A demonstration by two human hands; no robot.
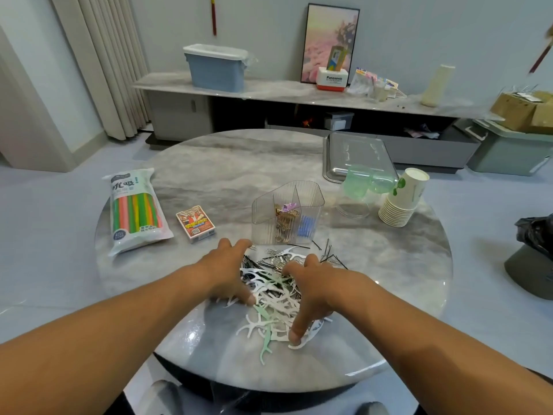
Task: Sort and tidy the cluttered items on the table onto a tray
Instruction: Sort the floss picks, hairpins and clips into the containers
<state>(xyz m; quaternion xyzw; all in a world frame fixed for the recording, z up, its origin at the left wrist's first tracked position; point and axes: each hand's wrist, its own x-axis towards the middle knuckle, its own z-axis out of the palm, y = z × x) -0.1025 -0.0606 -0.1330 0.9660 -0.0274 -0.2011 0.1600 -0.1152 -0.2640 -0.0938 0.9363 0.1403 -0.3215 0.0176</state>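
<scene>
A: Item one, the pile (270,283)?
B: Floss picks, hairpins and paper clips, mixed, near the table's (209,163) front edge. Left hand (227,271) on its left side, fingers spread and loosely bent, thumb tip on the picks. Right hand (311,292) on its right side, spread likewise, thumb pressing a white pick flat. Neither pinches anything that I can make out.

A: Step in hand?
B: Gathering or raking the pile together, by my reading. Sorting barely begun.

A: Receptacles?
B: Clear divided organiser (288,212) just behind the pile, some clips and blue pieces inside. Metal tray (356,157) at the far right edge, nearly bare.

A: Other stock?
B: Straw packet (134,209) at the left edge, card box (196,226) beside it; paper cups (402,202) and green plastic cups (369,182) right.

A: Next move calls for?
B: Probably picking out one kind, a fine pinch on thin, tangled pieces.
</scene>
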